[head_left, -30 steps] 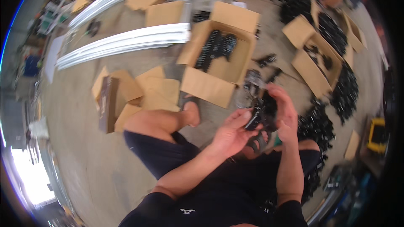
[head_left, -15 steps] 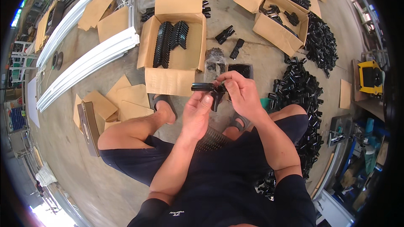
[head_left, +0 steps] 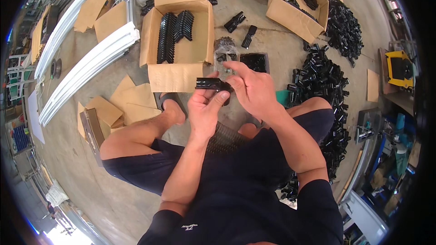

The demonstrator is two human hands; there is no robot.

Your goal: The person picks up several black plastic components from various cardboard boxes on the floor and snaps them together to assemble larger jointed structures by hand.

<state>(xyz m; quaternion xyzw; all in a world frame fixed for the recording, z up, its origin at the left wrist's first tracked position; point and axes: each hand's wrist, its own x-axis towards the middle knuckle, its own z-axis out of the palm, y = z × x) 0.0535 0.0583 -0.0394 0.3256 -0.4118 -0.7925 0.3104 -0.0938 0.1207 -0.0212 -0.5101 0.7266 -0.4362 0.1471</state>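
Observation:
My left hand [head_left: 204, 113] is closed round a glossy black tubular fitting [head_left: 209, 83], its longer tube pointing left. My right hand [head_left: 254, 88] is at the fitting's right end, thumb against it and index finger stretched above; its other fingers are mostly hidden. Just beyond the hands are a clear plastic bag [head_left: 225, 51] of small dark parts and a small open box [head_left: 267, 63] with dark contents. An open cardboard box [head_left: 200, 47] at the far left holds two neat rows of black fittings [head_left: 167, 38].
Loose black fittings form a long pile [head_left: 318, 77] on my right. Another open carton [head_left: 295, 22] stands far right, with two fittings [head_left: 249, 36] on the floor between the cartons. Flattened cardboard [head_left: 136, 106] and white rails [head_left: 91, 72] lie left. A dark perforated surface [head_left: 225, 138] shows between my legs.
The fitting has turned in my left hand, so its downward branch shows less. My right index finger has stretched out above it. The whole view has shifted slightly, moving the surroundings up and left.

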